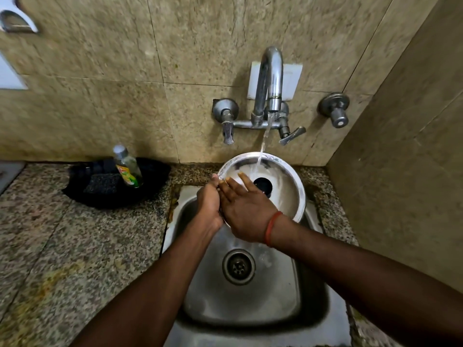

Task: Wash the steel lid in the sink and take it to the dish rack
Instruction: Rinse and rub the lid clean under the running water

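Observation:
A round steel lid [288, 189] with a black knob in its middle is held tilted over the steel sink [250, 301]. Water from the wall tap [271, 78] runs onto its top face. My left hand [209, 204] grips the lid's left rim. My right hand [246, 214] lies flat on the lid's face, fingers spread toward the knob, with a red thread around the wrist. The lid's lower left part is hidden behind both hands. No dish rack is in view.
A black tray [82, 194] on the granite counter [62, 246] left of the sink holds a dark scrub pad [104, 185] and a small bottle [127, 166] of dish liquid. Tiled walls close off the back and the right side. A separate valve [335, 111] sticks out right of the tap.

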